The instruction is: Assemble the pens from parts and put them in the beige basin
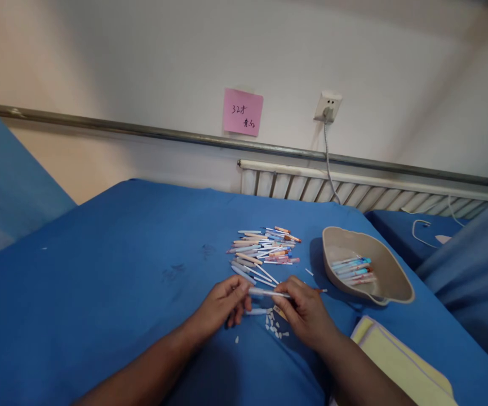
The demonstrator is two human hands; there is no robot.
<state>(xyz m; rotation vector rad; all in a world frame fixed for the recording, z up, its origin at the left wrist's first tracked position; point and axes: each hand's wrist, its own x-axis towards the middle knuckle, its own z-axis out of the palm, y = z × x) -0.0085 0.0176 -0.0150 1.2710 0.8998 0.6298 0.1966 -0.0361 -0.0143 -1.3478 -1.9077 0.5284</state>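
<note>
My left hand (225, 301) pinches the left end of a pale, translucent pen barrel (263, 292) between thumb and fingertips. Around the same barrel's other end, my right hand (303, 310) closes its fingers; a thin white and reddish tip pokes out beyond them. Just past my hands lies a heap of pen parts (265, 248): barrels, white refills and orange or pink pieces. Below the held pen are a whitish tube (257, 312) and a scatter of small white pieces (274, 326). A yellowish item is partly covered by my right hand.
A beige basin (390, 276) holds several pens (353, 272) at the right. Near my right forearm lies a folded yellow cloth (400, 355). Blue cloth (112, 270) covers the table. Behind are a radiator (294, 185), a metal rail and a plugged-in cable (327, 158).
</note>
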